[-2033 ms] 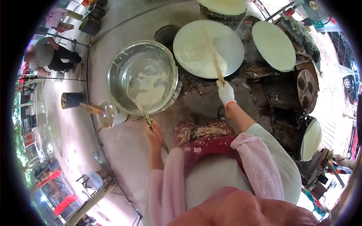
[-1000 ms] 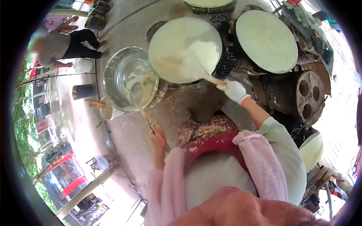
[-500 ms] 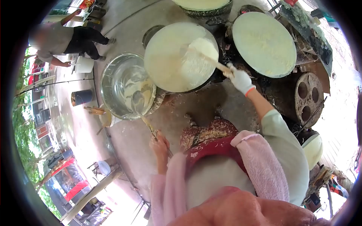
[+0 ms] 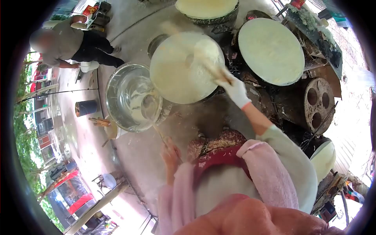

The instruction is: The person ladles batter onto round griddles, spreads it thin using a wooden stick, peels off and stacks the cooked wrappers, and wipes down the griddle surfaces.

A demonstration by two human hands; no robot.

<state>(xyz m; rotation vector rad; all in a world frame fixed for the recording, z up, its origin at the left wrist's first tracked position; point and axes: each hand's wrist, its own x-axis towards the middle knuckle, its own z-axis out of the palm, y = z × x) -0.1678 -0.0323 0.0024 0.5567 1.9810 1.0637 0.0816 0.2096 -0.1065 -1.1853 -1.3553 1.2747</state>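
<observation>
My right hand (image 4: 236, 92), in a white glove, is closed around the handle of a wooden batter spreader (image 4: 210, 69), which is smeared by motion. The spreader is over a round griddle (image 4: 169, 80) covered with pale batter, a whiter patch showing on its right side. My bare left hand (image 4: 170, 153) is closed on a ladle (image 4: 149, 107), held low at the left. The ladle's bowl is over the near right part of a wide metal basin (image 4: 112, 98), which has whitish batter streaked inside. Whether the bowl touches the batter, I cannot tell.
Another round griddle (image 4: 271, 51) with a pale sheet stands at right, and one more (image 4: 207, 8) at the top. A rusty drum with holes (image 4: 319, 102) is at far right. A dark bucket (image 4: 86, 108) stands left. A person (image 4: 70, 43) is at upper left.
The spreader has swung round over the griddle, and my right hand has shifted left and down in view. The ladle has moved slightly. The person at upper left has changed posture.
</observation>
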